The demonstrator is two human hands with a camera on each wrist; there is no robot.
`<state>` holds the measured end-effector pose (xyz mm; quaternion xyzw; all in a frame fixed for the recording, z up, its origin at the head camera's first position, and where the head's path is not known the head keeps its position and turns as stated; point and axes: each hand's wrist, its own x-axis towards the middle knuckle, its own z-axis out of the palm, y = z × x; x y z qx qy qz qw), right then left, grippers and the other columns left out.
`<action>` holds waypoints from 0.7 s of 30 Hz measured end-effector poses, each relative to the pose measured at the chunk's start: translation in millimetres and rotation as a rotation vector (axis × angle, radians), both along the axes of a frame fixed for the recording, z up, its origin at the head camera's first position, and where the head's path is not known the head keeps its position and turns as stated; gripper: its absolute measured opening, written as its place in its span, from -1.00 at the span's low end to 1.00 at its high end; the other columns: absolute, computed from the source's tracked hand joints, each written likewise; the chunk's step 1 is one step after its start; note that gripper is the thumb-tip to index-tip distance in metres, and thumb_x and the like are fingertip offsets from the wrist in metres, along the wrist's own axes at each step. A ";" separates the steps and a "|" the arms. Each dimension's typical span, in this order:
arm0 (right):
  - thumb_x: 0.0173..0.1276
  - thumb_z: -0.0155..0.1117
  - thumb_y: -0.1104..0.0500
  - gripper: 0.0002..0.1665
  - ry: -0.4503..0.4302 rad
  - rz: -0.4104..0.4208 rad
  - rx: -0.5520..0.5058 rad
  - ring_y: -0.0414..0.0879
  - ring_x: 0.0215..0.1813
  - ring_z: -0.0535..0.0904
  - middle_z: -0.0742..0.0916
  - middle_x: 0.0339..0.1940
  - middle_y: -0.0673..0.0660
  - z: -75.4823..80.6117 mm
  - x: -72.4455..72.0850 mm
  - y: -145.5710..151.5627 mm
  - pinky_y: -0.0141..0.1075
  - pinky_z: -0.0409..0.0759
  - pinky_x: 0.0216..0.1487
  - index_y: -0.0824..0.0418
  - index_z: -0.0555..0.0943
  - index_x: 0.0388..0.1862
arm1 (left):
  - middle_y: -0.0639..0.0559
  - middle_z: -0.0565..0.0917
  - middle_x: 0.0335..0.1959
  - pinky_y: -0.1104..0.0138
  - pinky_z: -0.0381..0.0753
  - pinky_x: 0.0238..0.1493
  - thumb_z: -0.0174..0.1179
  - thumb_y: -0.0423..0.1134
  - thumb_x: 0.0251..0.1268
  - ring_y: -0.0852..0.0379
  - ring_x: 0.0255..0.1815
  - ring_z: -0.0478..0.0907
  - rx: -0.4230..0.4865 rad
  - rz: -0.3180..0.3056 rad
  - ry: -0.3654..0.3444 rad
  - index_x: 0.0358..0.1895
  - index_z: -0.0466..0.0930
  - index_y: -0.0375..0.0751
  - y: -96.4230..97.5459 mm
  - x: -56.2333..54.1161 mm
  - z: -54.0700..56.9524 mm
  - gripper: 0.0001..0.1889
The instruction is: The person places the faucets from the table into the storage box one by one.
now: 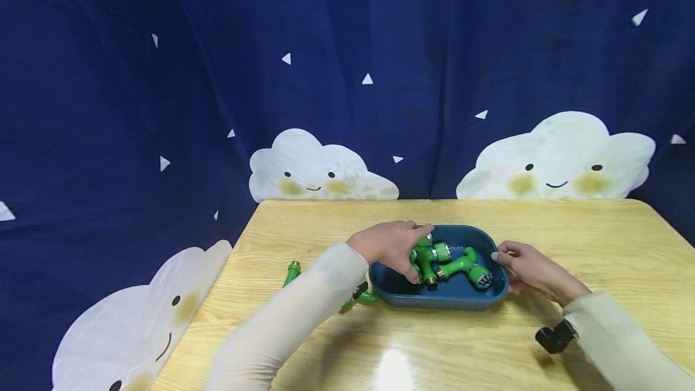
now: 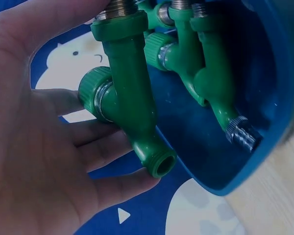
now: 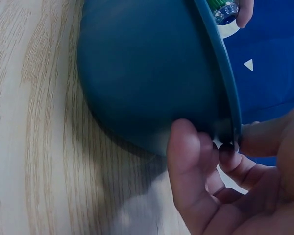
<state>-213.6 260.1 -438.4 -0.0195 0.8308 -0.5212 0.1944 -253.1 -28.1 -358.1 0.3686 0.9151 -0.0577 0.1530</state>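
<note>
A green plastic tap (image 2: pixel 132 83) with a brass threaded end and a ribbed knob is held in my left hand (image 1: pixel 392 246), thumb at the threaded end and fingertips along the other side. This hand is over the left end of a dark blue oval tub (image 1: pixel 440 303). Inside the tub lie several more green taps (image 1: pixel 464 265), one with a dark ribbed nozzle (image 2: pixel 244 134). At the tub's right end, my right hand (image 1: pixel 534 270) pinches the rim between thumb and fingers, other fingertips against the outer wall (image 3: pixel 142 78).
The tub stands on a light wooden table (image 1: pixel 434 349). Left of it, partly behind my left sleeve (image 1: pixel 304 306), lie more green pieces, one with a brass end (image 1: pixel 294 267). A dark blue curtain (image 1: pixel 336 95) with white clouds hangs behind the table.
</note>
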 end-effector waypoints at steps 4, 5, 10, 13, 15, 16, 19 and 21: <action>0.65 -0.18 0.14 -0.71 0.005 0.008 0.007 -0.17 -0.47 0.56 0.50 -0.45 0.05 0.6 -0.2 0.5 -0.22 0.64 -0.42 0.37 0.32 -0.17 | 0.06 0.30 0.52 0.23 0.49 0.34 0.40 0.25 0.06 0.09 0.46 0.37 0.009 0.003 -0.009 0.62 -0.13 0.18 5.1 -1.0 -0.2 0.13; 0.65 -0.18 0.14 -0.71 0.003 0.004 0.011 -0.17 -0.46 0.57 0.51 -0.43 0.05 0.9 -0.3 0.6 -0.22 0.63 -0.41 0.37 0.32 -0.17 | 0.07 0.29 0.53 0.22 0.49 0.34 0.40 0.25 0.06 0.09 0.46 0.37 0.014 0.004 -0.014 0.62 -0.13 0.19 6.2 -1.1 -0.1 0.12; 0.64 -0.17 0.14 -0.71 -0.011 -0.012 0.019 -0.17 -0.44 0.56 0.51 -0.43 0.05 0.9 -0.8 0.2 -0.23 0.64 -0.40 0.37 0.33 -0.14 | 0.05 0.26 0.54 0.21 0.52 0.32 0.41 0.22 0.06 0.09 0.46 0.37 0.038 0.004 -0.024 0.62 -0.11 0.21 11.0 -1.9 -1.9 0.11; 0.64 -0.17 0.14 -0.72 -0.009 -0.008 0.010 -0.17 -0.45 0.54 0.49 -0.46 0.04 0.3 -0.8 -0.4 -0.23 0.65 -0.40 0.38 0.33 -0.14 | 0.04 0.28 0.52 0.21 0.54 0.29 0.41 0.21 0.07 0.09 0.43 0.39 0.043 -0.003 -0.012 0.61 -0.11 0.21 13.4 -2.3 -4.1 0.10; 0.64 -0.16 0.15 -0.72 -0.008 -0.008 0.005 -0.17 -0.45 0.54 0.49 -0.46 0.04 0.3 -1.1 -0.5 -0.23 0.65 -0.39 0.39 0.33 -0.14 | 0.05 0.27 0.52 0.22 0.53 0.31 0.41 0.21 0.07 0.09 0.45 0.37 0.041 -0.008 -0.004 0.61 -0.11 0.21 14.7 -2.4 -5.3 0.10; 0.64 -0.16 0.14 -0.71 -0.006 -0.009 0.003 -0.17 -0.44 0.55 0.50 -0.44 0.05 0.6 -0.9 -0.7 -0.23 0.65 -0.39 0.39 0.33 -0.14 | 0.04 0.27 0.52 0.22 0.53 0.30 0.41 0.20 0.07 0.09 0.45 0.36 0.042 -0.010 -0.001 0.62 -0.12 0.21 15.3 -2.3 -5.6 0.10; 0.64 -0.17 0.15 -0.71 0.001 -0.006 0.006 -0.16 -0.43 0.55 0.50 -0.41 0.07 0.9 -1.2 -0.8 -0.22 0.64 -0.38 0.39 0.33 -0.16 | 0.05 0.25 0.53 0.23 0.54 0.28 0.40 0.21 0.08 0.09 0.45 0.36 0.043 -0.022 0.007 0.62 -0.15 0.23 16.5 -2.0 -6.0 0.11; 0.64 -0.17 0.15 -0.72 -0.002 -0.008 0.009 -0.16 -0.45 0.53 0.49 -0.43 0.06 1.2 -1.4 -1.1 -0.22 0.64 -0.38 0.38 0.33 -0.17 | 0.06 0.26 0.52 0.24 0.55 0.24 0.41 0.21 0.07 0.11 0.42 0.38 0.041 -0.039 0.015 0.62 -0.16 0.24 17.3 -1.8 -5.4 0.12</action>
